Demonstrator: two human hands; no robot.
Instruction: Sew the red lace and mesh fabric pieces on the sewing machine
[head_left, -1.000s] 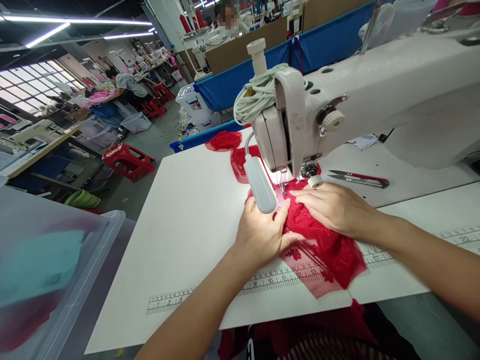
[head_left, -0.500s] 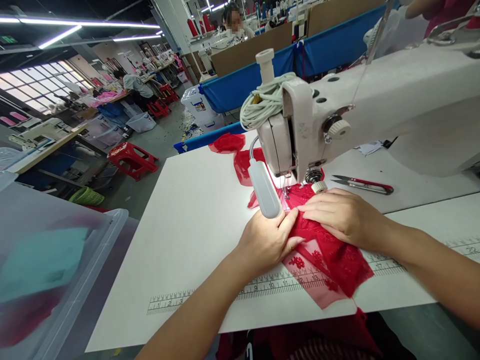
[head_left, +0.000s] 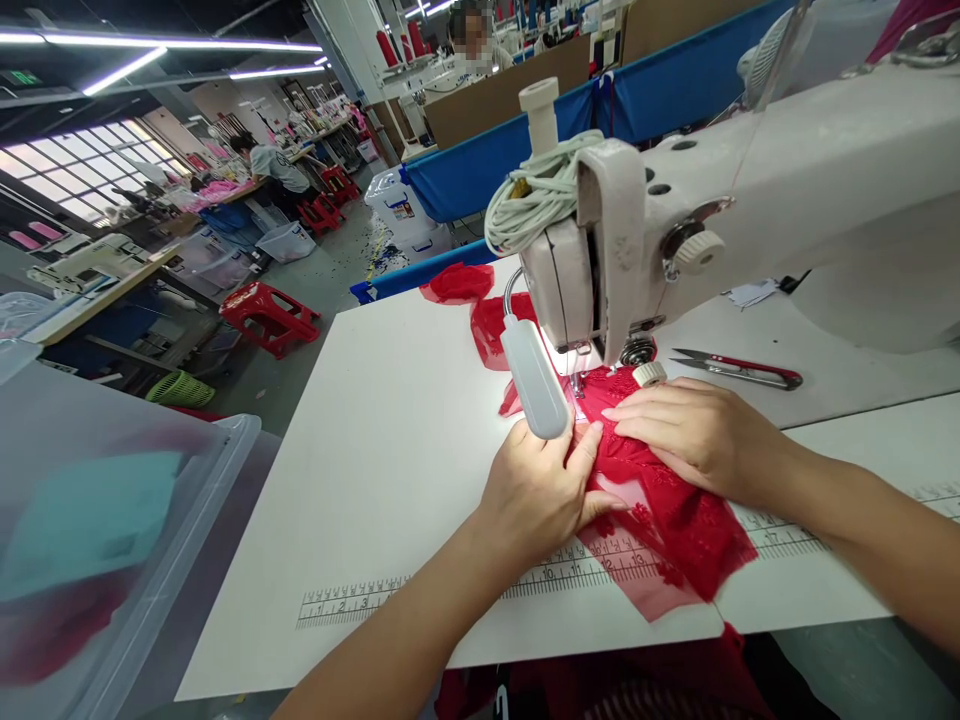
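A piece of red lace fabric [head_left: 675, 525] lies on the white sewing table [head_left: 397, 420], running under the presser foot of a white sewing machine [head_left: 720, 220]. My left hand [head_left: 536, 490] rests on the fabric's left edge, fingers pressed together and pinching the cloth just below the machine's small lamp [head_left: 534, 378]. My right hand [head_left: 694, 430] lies flat on the fabric to the right of the needle, fingers stretched out toward it. More red fabric [head_left: 480, 305] trails out behind the machine.
Red-handled thread snips [head_left: 739, 368] lie on the machine bed to the right. A clear plastic bin [head_left: 112, 530] with teal and red cloth stands at the left. A printed ruler [head_left: 450, 590] runs along the table's front. Other workers, red stools and benches fill the background.
The fabric has shifted slightly, and both hands stay on it near the needle. My left hand's fingers have closed more on the cloth edge. The view has drifted a little.
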